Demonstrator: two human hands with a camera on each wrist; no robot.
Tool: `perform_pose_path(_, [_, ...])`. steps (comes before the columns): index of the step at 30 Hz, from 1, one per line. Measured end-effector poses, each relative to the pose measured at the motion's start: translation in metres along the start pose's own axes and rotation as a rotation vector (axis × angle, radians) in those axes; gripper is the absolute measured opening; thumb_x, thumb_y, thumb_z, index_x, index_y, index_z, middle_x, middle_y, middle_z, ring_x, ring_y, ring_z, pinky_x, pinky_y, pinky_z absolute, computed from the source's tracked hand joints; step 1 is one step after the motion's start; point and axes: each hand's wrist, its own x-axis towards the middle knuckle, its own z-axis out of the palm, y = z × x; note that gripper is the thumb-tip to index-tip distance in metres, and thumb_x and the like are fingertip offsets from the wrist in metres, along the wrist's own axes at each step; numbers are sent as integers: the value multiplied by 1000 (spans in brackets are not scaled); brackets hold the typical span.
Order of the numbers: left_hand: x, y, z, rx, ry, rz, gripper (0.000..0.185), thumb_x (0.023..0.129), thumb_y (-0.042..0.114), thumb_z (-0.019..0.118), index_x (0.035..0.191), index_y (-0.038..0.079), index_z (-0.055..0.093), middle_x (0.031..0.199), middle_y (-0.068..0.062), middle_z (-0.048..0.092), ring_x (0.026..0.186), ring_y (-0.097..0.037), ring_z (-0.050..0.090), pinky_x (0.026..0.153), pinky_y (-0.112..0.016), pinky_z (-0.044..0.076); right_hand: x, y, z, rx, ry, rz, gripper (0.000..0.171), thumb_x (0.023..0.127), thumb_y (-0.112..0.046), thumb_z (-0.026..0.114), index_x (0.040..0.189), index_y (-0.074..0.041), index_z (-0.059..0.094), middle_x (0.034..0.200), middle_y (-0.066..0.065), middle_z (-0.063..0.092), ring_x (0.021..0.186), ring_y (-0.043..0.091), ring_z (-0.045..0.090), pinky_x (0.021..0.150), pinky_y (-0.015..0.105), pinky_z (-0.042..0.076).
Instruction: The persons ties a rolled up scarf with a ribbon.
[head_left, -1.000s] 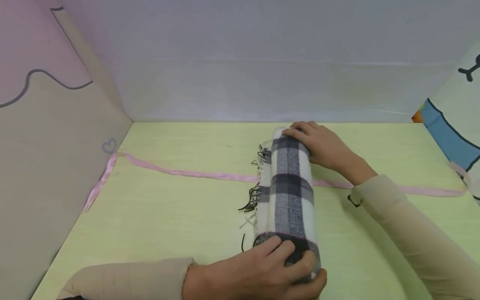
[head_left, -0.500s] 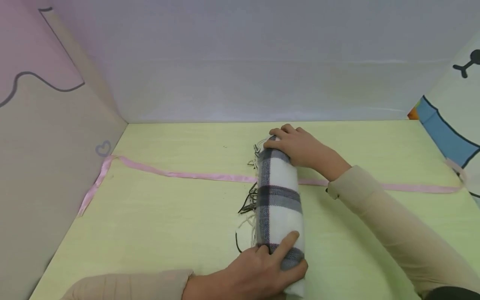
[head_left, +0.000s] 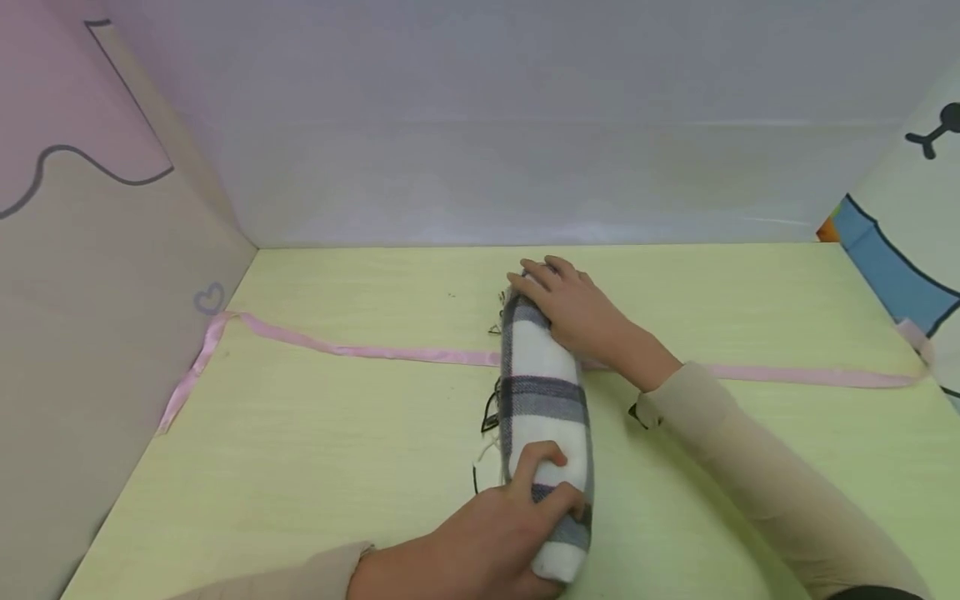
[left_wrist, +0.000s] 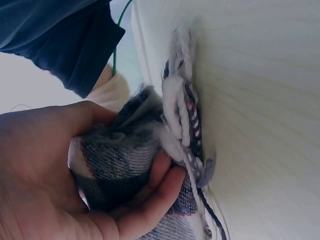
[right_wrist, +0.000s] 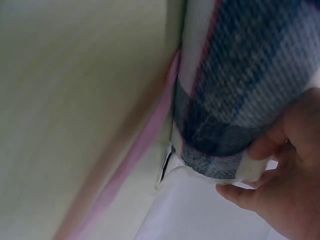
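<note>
Fingers (head_left: 551, 457) of your left hand (head_left: 487, 533) and right hand (head_left: 577, 312) curled round scarf roll (head_left: 543, 400) ends; roll complete, crosses pink ribbon (head_left: 360, 350), ribbon untied.

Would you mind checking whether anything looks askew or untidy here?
Slightly: the rolled scarf lies at a slant across the pink ribbon, and its fringe straggles out along the left side. Nothing looks spilled or damaged.

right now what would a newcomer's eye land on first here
First, the rolled plaid scarf in the middle of the pale green table, its fringe trailing off its left side. The left hand grips its near end and the right hand curls over its far end. Under it a pink ribbon crosses the table from side to side.
</note>
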Motion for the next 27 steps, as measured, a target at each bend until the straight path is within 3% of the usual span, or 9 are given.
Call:
perform_pose_path(6, [-2, -3, -1, -70, -32, -32, 58, 78, 28, 89, 124, 24, 54, 146, -6, 30, 53, 3, 39, 53, -7, 38, -19, -11, 2, 32, 61, -11, 53, 106, -4, 45, 159, -11, 43, 168, 23, 33, 155, 54, 24, 113, 71, 39])
perform_pose_path(10, [-2, -4, -3, -112, -72, -57, 57, 82, 28, 88, 126, 26, 53, 149, -3, 27, 51, 2, 41, 56, -7, 40, -31, -19, 2, 50, 72, -17, 50, 108, -11, 44, 158, -11, 45, 167, 23, 35, 156, 53, 23, 118, 68, 35])
perform_pose_path(16, [0, -5, -7, -64, -116, -60, 54, 86, 34, 86, 128, 28, 52, 151, -2, 27, 49, 2, 39, 51, -9, 38, -43, -33, 3, 93, 38, -36, 53, 111, -34, 46, 160, -14, 43, 169, 22, 29, 161, 48, 13, 124, 67, 27])
perform_pose_path(22, [0, -5, -15, 73, -154, 28, 60, 89, 47, 81, 136, 28, 50, 150, -7, 33, 47, 3, 35, 47, -10, 36, -46, -39, 7, 93, 15, -24, 57, 111, -41, 45, 162, -18, 39, 172, 21, 23, 162, 47, 4, 123, 67, 27])
perform_pose_path(27, [0, -12, -34, 154, -280, 132, 74, 95, 65, 64, 155, 31, 38, 159, -6, 31, 52, 0, 42, 56, -14, 45, -49, -37, 4, 97, 18, -14, 58, 111, -43, 45, 163, -19, 38, 173, 18, 22, 162, 45, 5, 123, 68, 28])
